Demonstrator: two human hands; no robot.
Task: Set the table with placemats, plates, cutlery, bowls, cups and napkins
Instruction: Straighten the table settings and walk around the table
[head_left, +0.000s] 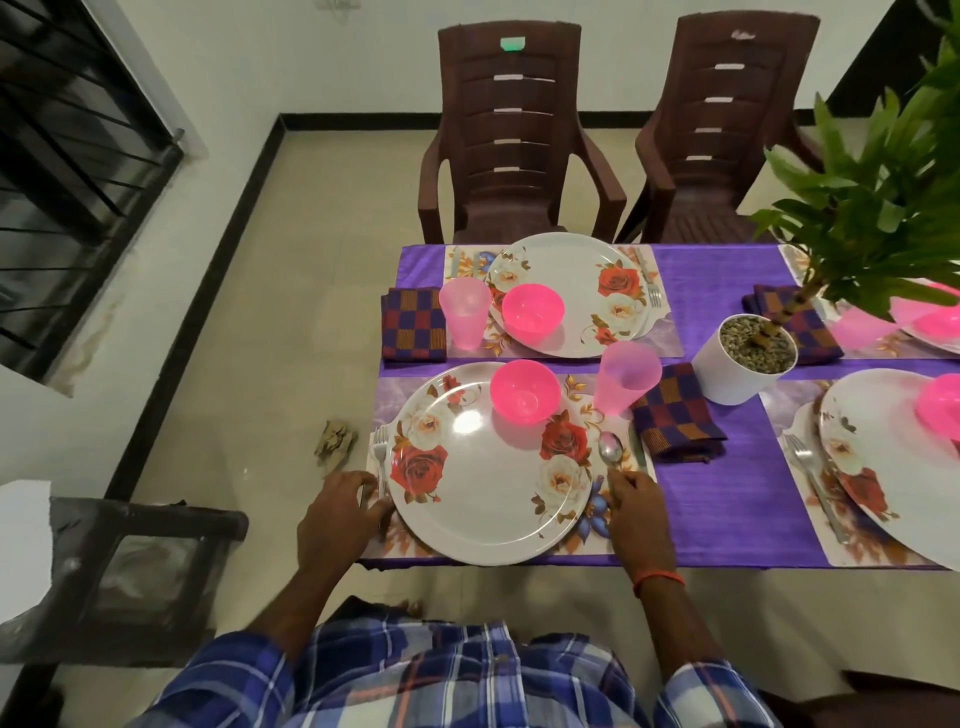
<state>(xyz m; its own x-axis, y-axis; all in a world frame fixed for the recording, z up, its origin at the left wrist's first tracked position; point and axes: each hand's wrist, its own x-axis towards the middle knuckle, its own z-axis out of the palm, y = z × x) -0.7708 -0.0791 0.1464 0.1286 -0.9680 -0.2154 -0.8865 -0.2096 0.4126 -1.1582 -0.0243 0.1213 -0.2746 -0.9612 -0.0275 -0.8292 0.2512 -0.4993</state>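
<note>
A white rose-patterned plate (488, 493) lies on a floral placemat (587, 540) at the near table edge, with a pink bowl (524, 391) on its far rim. A pink cup (626, 376) and a checked napkin (675, 413) stand to its right. My left hand (343, 512) rests at the plate's left side, fingers on the handle of a fork (380, 452). My right hand (636, 506) sits right of the plate, fingers on the handle of a spoon (610, 448); a knife (638, 447) lies beside it.
A second set place lies opposite: plate (576, 291), pink bowl (532, 309), pink cup (464, 312), napkin (413, 325). A potted plant (745, 358) stands mid-table. More settings sit at the right. Two brown chairs (511, 135) face the far side. A dark stool (145, 566) stands left.
</note>
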